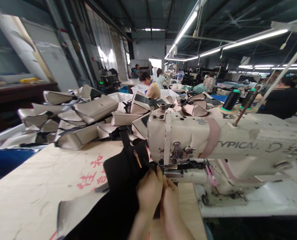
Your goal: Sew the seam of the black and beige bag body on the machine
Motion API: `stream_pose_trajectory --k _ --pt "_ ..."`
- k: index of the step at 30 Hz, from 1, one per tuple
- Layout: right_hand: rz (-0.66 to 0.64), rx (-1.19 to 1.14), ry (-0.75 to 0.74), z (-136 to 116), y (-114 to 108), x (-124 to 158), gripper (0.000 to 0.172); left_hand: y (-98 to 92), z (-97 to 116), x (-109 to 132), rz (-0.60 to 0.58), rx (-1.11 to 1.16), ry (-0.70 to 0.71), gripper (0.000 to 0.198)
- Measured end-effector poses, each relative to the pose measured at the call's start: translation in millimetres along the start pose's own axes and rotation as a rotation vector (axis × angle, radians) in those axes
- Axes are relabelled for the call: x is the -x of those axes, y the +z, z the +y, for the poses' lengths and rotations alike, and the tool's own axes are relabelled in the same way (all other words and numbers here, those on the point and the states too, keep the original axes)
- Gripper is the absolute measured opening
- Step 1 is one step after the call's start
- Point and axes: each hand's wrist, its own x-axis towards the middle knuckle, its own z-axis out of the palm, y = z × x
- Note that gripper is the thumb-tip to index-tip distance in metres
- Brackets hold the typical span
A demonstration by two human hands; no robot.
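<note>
Close together below the needle area of a sewing machine [183, 133], my two hands pinch black material. My left hand [149, 188] has its fingers closed on the edge of a black bag piece [123, 166], which spreads left over the wooden board and shows a gold-coloured zip. Just right of it, my right hand [170, 196] is closed with its fingertips on the same dark edge. The exact spot under the fingertips is hidden. A beige panel [76, 210] lies partly beneath the black piece.
A large heap of beige bags [93, 110] with black edges lies beyond the board [38, 180]. Black thread cones [230, 100] stand behind the machine. Pink-handled snips [210, 175] are by the machine arm. Several people sit further back.
</note>
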Motion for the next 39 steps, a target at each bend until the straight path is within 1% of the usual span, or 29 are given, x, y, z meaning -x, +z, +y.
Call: stream_pose_trajectory --k 2,6,9,11,14,19,23,27,30,34,39 --pt "-0.001 0.002 0.001 1 1 1 0.037 4.5 -10 0 -0.067 -0.006 0.007 0.032" --pt "0.008 0.008 0.014 6 4 4 0.044 13.0 -26 -4 -0.251 0.079 -0.078 0.035" --pt "0.036 0.019 0.008 9 4 2 0.049 13.3 -28 -10 -0.313 0.184 -0.145 0.040" --pt "0.055 0.047 0.001 10 4 0 0.048 10.5 -26 -14 -0.330 0.272 -0.188 0.042" --pt "0.057 0.070 0.000 7 4 -2 0.045 5.0 -22 -18 -0.354 0.329 -0.224 0.046" --pt "0.072 -0.008 0.044 -3 10 2 0.045 -1.5 -19 -21 -0.375 0.288 -0.231 0.047" --pt "0.086 -0.050 0.077 -4 12 4 0.044 -4.0 -19 -22 -0.382 0.290 -0.237 0.045" --pt "0.134 -0.016 0.083 -1 10 3 0.045 -5.6 -21 -24 -0.424 0.273 -0.244 0.044" --pt "0.137 0.000 0.073 -1 10 2 0.046 -6.6 -21 -26 -0.442 0.251 -0.246 0.045" --pt "0.141 0.050 0.041 -1 9 3 0.046 -7.7 -21 -26 -0.443 0.252 -0.247 0.047" --pt "0.148 0.105 0.026 -3 10 5 0.047 -7.8 -22 -26 -0.421 0.277 -0.215 0.043"
